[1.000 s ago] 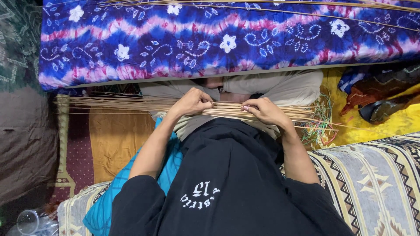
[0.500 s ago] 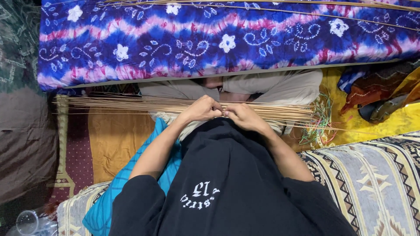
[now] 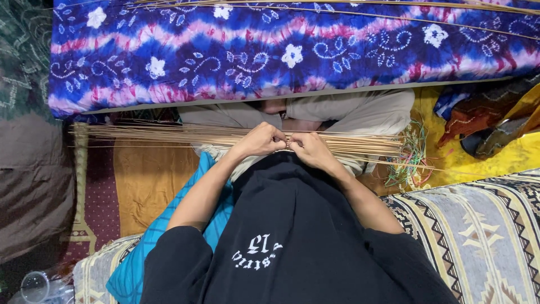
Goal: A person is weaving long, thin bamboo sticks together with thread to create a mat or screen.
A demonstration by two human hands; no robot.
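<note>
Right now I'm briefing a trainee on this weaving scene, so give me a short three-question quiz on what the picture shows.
1. True or false: the left hand and right hand meet at the middle of the bundle of thin sticks.
2. What lies at the bundle's right end? A) tangle of coloured threads B) scissors C) a cup
3. Name the colour of the cloth under the left arm.

Key: 1 true; 2 A, the threads; 3 teal blue.

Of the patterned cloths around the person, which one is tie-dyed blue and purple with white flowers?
The wide cloth across the top, above both hands. The striped one at lower right is beige with zigzags.
</note>
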